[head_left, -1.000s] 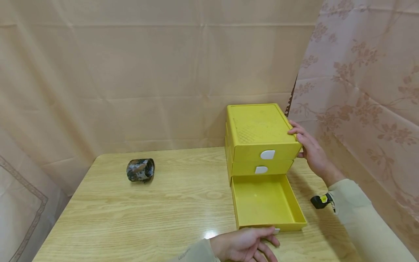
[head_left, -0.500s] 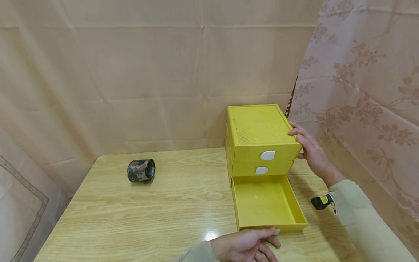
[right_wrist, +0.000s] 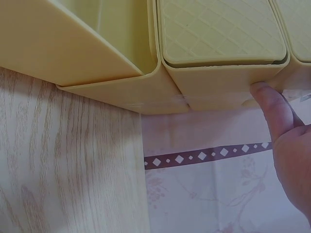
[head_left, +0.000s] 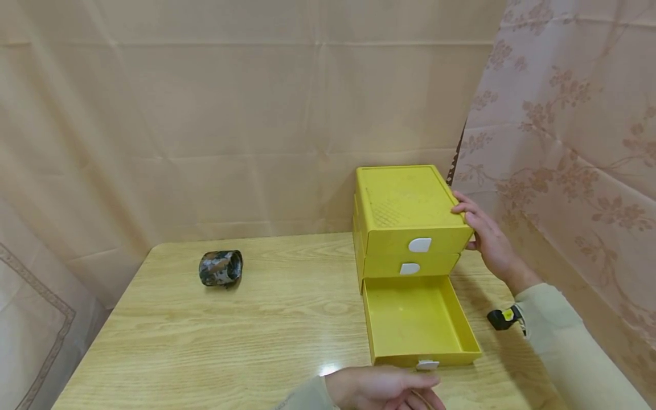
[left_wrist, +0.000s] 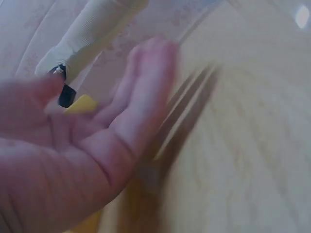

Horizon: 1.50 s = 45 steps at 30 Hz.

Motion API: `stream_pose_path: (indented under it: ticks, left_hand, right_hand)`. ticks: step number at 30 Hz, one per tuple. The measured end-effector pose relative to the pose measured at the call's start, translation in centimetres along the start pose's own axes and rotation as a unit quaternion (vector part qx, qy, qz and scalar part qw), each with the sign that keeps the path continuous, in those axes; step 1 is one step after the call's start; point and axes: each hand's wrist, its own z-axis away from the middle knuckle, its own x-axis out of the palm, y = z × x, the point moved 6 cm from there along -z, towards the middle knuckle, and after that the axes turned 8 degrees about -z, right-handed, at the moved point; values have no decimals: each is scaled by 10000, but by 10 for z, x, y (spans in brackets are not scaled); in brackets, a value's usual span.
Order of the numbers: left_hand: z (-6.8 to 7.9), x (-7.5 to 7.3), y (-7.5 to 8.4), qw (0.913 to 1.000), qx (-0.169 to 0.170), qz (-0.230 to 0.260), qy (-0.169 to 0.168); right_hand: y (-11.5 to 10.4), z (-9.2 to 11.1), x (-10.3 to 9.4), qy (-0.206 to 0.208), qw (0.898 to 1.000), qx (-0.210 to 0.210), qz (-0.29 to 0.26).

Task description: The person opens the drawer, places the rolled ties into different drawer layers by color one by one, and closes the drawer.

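A yellow three-tier drawer unit (head_left: 407, 193) stands at the table's back right. Its bottom drawer (head_left: 417, 319) is pulled out and holds nothing; the upper two are closed. Just in front of that drawer's white pull tab (head_left: 427, 364) is my left hand (head_left: 384, 388), palm sideways and fingers loosely extended; in the left wrist view nothing lies in its palm. My right hand (head_left: 489, 239) rests on the unit's upper right edge, fingertips over the top. The right wrist view shows one digit (right_wrist: 272, 104) pressed against the unit's side wall.
A hollow camouflage-patterned cylinder (head_left: 220, 268) lies on its side on the wood-grain table (head_left: 246, 336), toward the back left. A beige curtain (head_left: 230, 114) hangs behind, and a floral cloth (head_left: 579, 148) at the right. A black wrist device (head_left: 502, 318) sits under the right sleeve.
My left hand has drawn slightly away from the open drawer's front, toward me, uncovering the pull tab. The right hand and the drawers stay put.
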Motion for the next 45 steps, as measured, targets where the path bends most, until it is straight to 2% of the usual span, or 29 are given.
stream_pose_path:
  ticks: [4,8,9,10,12,13,15,16,19,22,26,28,32,35,39,40,42,44,45]
  left_hand:
    - [21,8,4,9966,-179,-709,-381]
    - [40,7,13,9841,86,-1691,-535]
    - [43,5,17,9777,219,-2027,-510]
    - [46,2,20,9676,441,-2427,-534]
    - [54,-2,28,9511,790,-2924,-599]
    - [59,-4,33,9366,1064,-3289,-572]
    - [70,-9,42,9150,1392,-3760,-454]
    - [76,-11,47,9076,1569,-3867,-451]
    - [93,-17,58,8903,2031,-4071,-213]
    - [112,-23,69,8692,2557,-4231,105]
    - [138,-28,82,8300,3197,-4526,640]
    - [150,-29,87,8150,3423,-4601,833]
    - [170,-31,94,7933,3623,-4742,1206]
    - [182,-35,98,7815,3717,-4777,1514]
    - [200,-40,104,7536,3971,-4848,1984]
    - [206,-42,105,7444,4046,-4866,2132]
    - [218,-48,108,7320,4134,-4840,2431]
    - [233,-57,108,7273,4138,-4740,2741]
    - [240,-62,108,7222,4133,-4715,2921]
  right_hand:
    - [0,0,0,-7,10000,9,67]
    - [0,0,1,-9,10000,11,22]
    - [-1,0,1,-9,10000,2,5]
    - [-1,0,1,-4,10000,-1,-39]
    - [0,-1,1,6,10000,2,-90]
    - [0,-1,1,7,9999,6,-146]
    - [0,-1,0,15,9998,-4,-219]
    - [0,-1,0,15,9997,-5,-240]
    - [0,-1,-1,8,9997,-13,-241]
    - [0,-1,-1,-4,9998,-8,-214]
    - [0,-1,-1,-10,9998,-1,-220]
    - [0,-1,-1,-19,9998,9,-221]
    - [0,-1,-1,-13,9998,10,-222]
    - [-1,-1,-1,-6,9996,-15,-281]
    - [-2,-1,-1,7,9996,-19,-274]
    - [-2,-1,-1,11,9996,-12,-269]
    - [-1,-1,-1,22,9996,7,-267]
    - [0,-2,-1,23,9996,12,-289]
    - [0,-2,-1,16,9995,13,-311]
